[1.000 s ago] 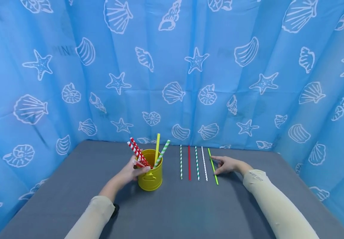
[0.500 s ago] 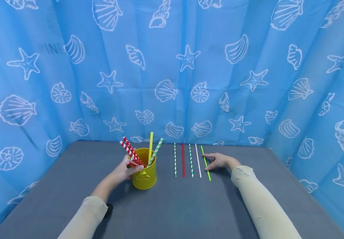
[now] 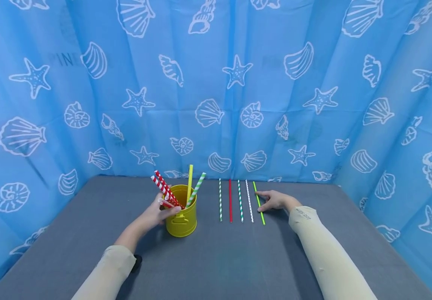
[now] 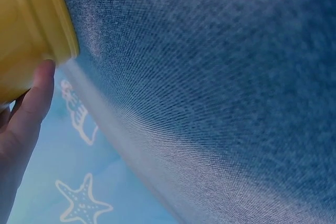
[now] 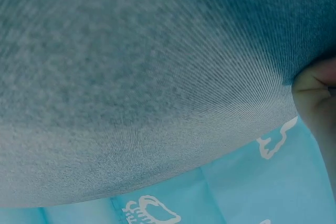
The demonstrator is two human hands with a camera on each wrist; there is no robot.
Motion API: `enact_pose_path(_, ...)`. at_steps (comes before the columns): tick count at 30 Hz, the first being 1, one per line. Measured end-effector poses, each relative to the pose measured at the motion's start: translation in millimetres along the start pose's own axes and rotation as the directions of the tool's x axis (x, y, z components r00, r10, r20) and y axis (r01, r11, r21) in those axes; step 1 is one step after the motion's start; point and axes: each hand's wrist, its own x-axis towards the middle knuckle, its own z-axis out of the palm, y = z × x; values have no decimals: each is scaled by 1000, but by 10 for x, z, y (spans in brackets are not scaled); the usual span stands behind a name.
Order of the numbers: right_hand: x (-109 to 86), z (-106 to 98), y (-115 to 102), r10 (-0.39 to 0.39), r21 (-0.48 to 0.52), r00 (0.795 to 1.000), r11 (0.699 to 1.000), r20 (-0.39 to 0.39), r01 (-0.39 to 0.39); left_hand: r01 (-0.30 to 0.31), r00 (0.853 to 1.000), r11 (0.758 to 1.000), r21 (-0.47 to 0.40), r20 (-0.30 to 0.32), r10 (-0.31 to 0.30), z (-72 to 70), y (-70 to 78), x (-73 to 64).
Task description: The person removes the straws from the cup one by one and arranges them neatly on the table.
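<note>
My left hand (image 3: pixel 152 216) grips the side of a yellow metal bucket (image 3: pixel 186 224), its thumb near the rim. In the left wrist view a finger lies along the bucket (image 4: pixel 31 35). Leaning in it are red-and-white paper straws (image 3: pixel 159 183), a yellow straw (image 3: pixel 190 179) and a green-striped straw (image 3: pixel 198 187). My right hand (image 3: pixel 277 201) touches a bright green straw (image 3: pixel 263 219) lying on the table, forefinger near its far end and thumb lower down, spread apart. The right wrist view shows only part of the hand (image 5: pixel 317 98); the straw is out of sight there.
Left of the green straw lie a white dotted straw (image 3: pixel 249 202), a green-and-white striped straw (image 3: pixel 240 202), a red straw (image 3: pixel 230 202) and a pale green striped straw (image 3: pixel 220 202), roughly parallel. Behind the grey table (image 3: pixel 208 262) hangs a blue shell-print curtain (image 3: pixel 208 137).
The head view has swung slightly, shifting everything left in the picture. Both hands keep their places at the bucket and the green straw.
</note>
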Motion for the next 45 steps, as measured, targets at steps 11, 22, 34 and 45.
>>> enact_pose_path(11,27,-27,16,39,59,999,998,2,-39,-8,1000,1000,-8,8,9,2,16,-4)
enact_pose_path(22,40,9,12,54,74,999,996,-7,-53,6,1000,1000,-2,-2,-6,-1,14,-27)
enact_pose_path(34,-96,72,50,-20,100,997,995,-72,27,-4,1000,1000,11,8,4,12,25,1)
enact_pose_path(45,-383,-41,-175,21,374,998,927,-55,2,-31,999,1000,4,8,31,-18,1,-20)
